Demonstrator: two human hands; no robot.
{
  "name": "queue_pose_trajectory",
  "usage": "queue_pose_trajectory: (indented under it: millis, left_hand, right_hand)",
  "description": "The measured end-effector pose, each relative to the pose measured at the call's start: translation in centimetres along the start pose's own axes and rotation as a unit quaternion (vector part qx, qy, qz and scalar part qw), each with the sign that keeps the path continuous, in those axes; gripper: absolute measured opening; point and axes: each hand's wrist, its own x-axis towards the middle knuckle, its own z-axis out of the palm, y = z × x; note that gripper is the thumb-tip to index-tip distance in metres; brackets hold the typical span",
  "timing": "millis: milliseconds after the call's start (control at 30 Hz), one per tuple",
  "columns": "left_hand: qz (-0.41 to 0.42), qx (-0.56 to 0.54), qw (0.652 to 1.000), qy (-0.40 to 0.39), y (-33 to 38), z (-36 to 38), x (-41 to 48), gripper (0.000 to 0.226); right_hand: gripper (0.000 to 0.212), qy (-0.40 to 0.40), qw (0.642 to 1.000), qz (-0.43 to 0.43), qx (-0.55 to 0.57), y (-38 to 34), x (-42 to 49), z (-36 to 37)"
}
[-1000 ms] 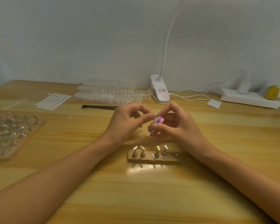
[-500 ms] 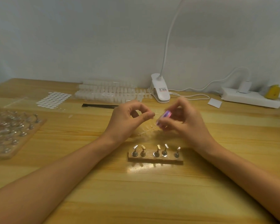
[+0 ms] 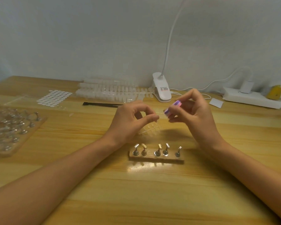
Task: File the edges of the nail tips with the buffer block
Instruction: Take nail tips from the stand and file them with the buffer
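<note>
My right hand [image 3: 193, 114] pinches a small pink, purple and white buffer block [image 3: 173, 109] between thumb and fingers, held above the table. My left hand [image 3: 133, 120] pinches a clear strip of nail tips [image 3: 150, 128] that hangs down below its fingertips; the grip point itself is hard to make out. A gap of a few centimetres separates the block from the left fingertips. Below both hands a small wooden stand [image 3: 156, 158] carries several metal nail holders.
A larger wooden board with many metal holders [image 3: 11, 132] lies at the left. Behind the hands are a black file [image 3: 102, 104], packs of white nail tips [image 3: 110, 91], a sticker sheet [image 3: 54, 98], a clip lamp [image 3: 162, 90] and a power strip [image 3: 251, 98].
My right hand has lifted the buffer block up and to the right, away from the nail tips. My left hand has stayed nearly still with the strip.
</note>
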Motion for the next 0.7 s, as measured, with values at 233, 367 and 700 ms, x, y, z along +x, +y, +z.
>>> queue_pose_trajectory:
  millis: [233, 367, 700]
  left_hand:
    - [0.005, 0.009, 1.000, -0.018, 0.1, 0.0, 0.0, 0.014]
    - [0.009, -0.013, 1.000, -0.001, 0.1, -0.1, 0.1, 0.014]
    - [0.029, 0.002, 1.000, -0.008, 0.4, -0.2, -0.1, 0.009]
  right_hand:
    - [0.031, 0.015, 1.000, -0.010, 0.004, -0.1, 0.1, 0.1]
    - [0.030, -0.110, 0.990, 0.002, -0.091, 0.5, -0.8, 1.0]
    - [0.038, -0.105, 0.991, -0.018, -0.082, 0.4, -1.0, 1.3]
